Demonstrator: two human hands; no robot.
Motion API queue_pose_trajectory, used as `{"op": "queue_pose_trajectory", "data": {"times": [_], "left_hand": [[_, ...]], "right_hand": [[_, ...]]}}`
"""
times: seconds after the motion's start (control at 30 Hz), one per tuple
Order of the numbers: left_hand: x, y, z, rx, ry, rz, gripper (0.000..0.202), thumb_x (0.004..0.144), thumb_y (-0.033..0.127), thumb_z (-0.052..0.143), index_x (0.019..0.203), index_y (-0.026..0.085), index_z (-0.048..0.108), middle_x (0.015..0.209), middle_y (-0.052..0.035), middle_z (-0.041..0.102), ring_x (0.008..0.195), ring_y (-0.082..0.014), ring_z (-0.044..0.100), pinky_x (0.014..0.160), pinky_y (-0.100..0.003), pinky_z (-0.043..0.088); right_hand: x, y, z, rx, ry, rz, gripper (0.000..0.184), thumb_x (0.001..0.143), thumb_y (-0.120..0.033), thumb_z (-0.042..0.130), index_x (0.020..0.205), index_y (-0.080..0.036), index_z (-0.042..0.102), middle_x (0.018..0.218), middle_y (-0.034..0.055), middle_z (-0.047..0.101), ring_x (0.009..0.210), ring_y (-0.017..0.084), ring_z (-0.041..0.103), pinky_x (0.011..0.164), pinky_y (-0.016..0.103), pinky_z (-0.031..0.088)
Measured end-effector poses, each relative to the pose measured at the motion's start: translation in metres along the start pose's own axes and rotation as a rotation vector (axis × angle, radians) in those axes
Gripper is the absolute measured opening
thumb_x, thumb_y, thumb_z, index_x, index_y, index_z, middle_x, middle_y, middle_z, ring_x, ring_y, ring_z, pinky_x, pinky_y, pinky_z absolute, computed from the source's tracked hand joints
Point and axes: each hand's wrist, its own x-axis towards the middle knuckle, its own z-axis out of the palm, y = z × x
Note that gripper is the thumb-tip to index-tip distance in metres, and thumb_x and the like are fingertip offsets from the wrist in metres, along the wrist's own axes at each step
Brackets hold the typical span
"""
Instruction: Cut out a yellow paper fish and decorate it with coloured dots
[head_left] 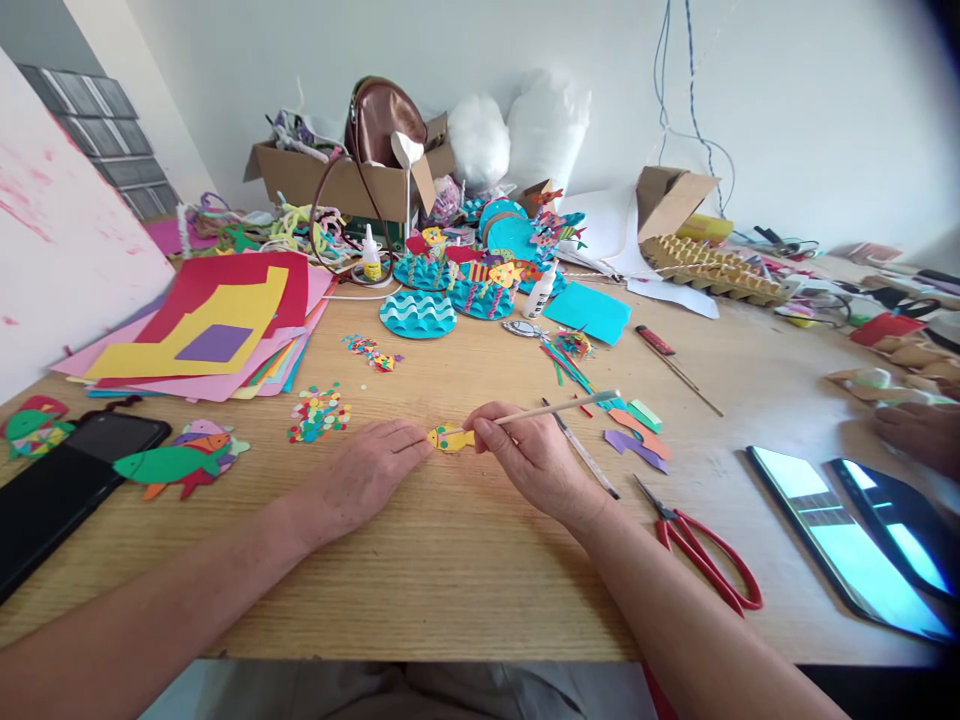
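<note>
A small yellow paper fish (pixel 452 440) with coloured dots lies flat on the table between my hands. My left hand (pixel 375 458) rests on the wood, its fingers close together and their tips holding the fish by its head end. Pinched in my right hand (pixel 525 455) is a thin wooden stick (pixel 559 406) with a pale, thicker upper end. The stick's lower tip touches the fish's dotted body. Left of the fish lies a pile of round paper dots (pixel 319 413). A pen (pixel 581 455) and red-handled scissors (pixel 697 545) lie right of my right hand.
Coloured paper sheets (pixel 217 300) are stacked at left, near paper fish (pixel 172 463) and a black phone (pixel 97 470). Glue bottles (pixel 538 292) and blue wave decorations (pixel 418 315) stand farther back. Two glossy dark devices (pixel 832 530) and another person's hand (pixel 919 435) are at right.
</note>
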Motion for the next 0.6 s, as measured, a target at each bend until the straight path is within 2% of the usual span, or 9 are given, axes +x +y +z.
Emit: {"op": "queue_pose_trajectory", "data": {"times": [0.4, 0.6], "left_hand": [[0.0004, 0.0006, -0.0006, -0.042, -0.006, -0.019, 0.031, 0.091, 0.013, 0.031, 0.11, 0.018, 0.055, 0.11, -0.0039, 0.061, 0.104, -0.0168, 0.052, 0.091, -0.032, 0.041], [0.0022, 0.0027, -0.0042, -0.013, -0.01, -0.013, 0.032, 0.092, 0.013, 0.029, 0.108, 0.015, 0.057, 0.108, -0.0056, 0.061, 0.102, -0.017, 0.053, 0.09, -0.031, 0.041]], "right_hand": [[0.0006, -0.0029, -0.0026, 0.004, 0.013, -0.001, 0.035, 0.09, -0.021, 0.037, 0.06, -0.017, 0.053, 0.074, 0.0034, 0.063, 0.064, 0.01, 0.057, 0.06, 0.02, 0.043], [0.0004, 0.0028, 0.0016, -0.012, -0.017, -0.011, 0.034, 0.091, -0.022, 0.036, 0.061, -0.017, 0.053, 0.074, 0.0026, 0.063, 0.066, 0.011, 0.058, 0.062, 0.021, 0.042]]}}
